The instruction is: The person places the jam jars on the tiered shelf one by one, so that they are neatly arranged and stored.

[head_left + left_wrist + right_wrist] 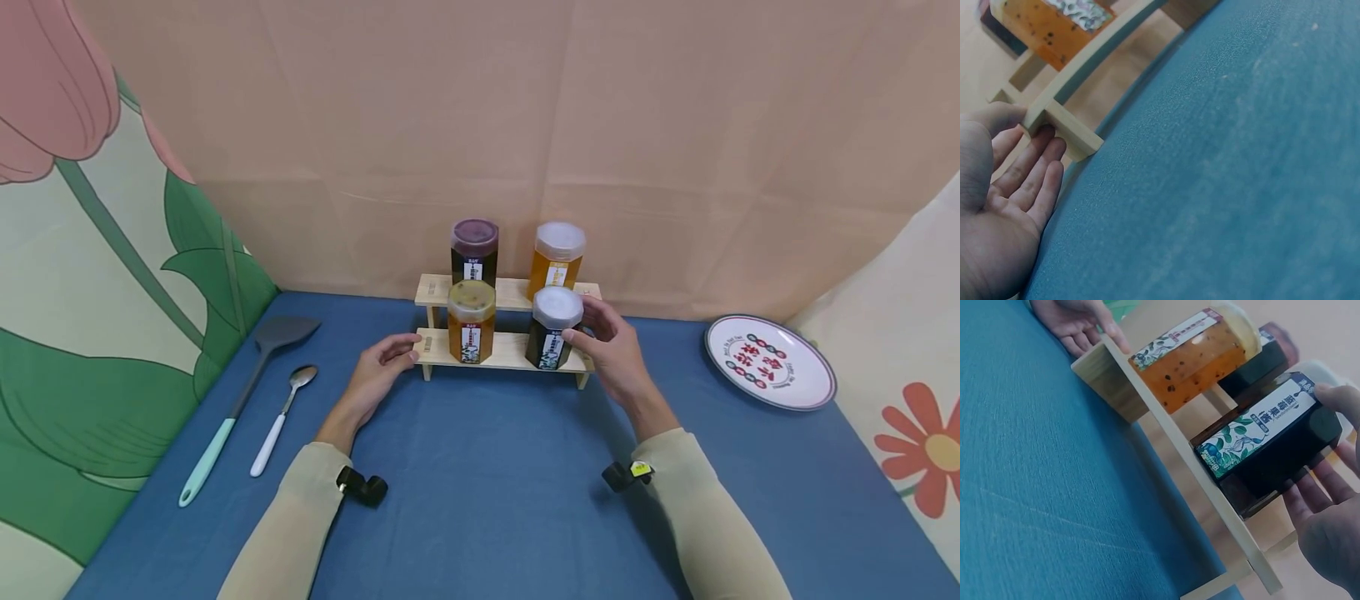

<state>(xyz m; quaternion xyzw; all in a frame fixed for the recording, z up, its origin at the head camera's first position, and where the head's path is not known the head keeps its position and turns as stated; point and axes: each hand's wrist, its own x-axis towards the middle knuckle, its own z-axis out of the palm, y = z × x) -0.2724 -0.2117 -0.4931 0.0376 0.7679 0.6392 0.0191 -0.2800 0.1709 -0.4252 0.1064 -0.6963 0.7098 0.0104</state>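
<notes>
Dark jar (556,327) with a white lid stands upright on the near, lower step of the wooden rack (506,351), at its right end. The right hand (615,354) lies just right of it and a little nearer, thumb on the near side of the lid and fingers curled round the far right side, so the jar sits inside the grip, to the left of the palm. In the right wrist view the fingers (1314,490) wrap the jar's dark body (1272,447) below its label, holding it. Its long axis runs straight up from the shelf, across the line of the forearm.

The left hand (380,367) is well apart from that jar, at the rack's left end. The left wrist view shows its fingers (1030,165) nearly straight, lying against the rack's left upright (1063,128), with the thumb over the shelf end; they press rather than grasp. Between the two hands, on the same step, stands an amber jar (471,321). On the far, upper step a purple-lidded jar (474,248) stands left and a honey-coloured jar (557,257) right, the latter directly behind the held jar and close to it.
</notes>
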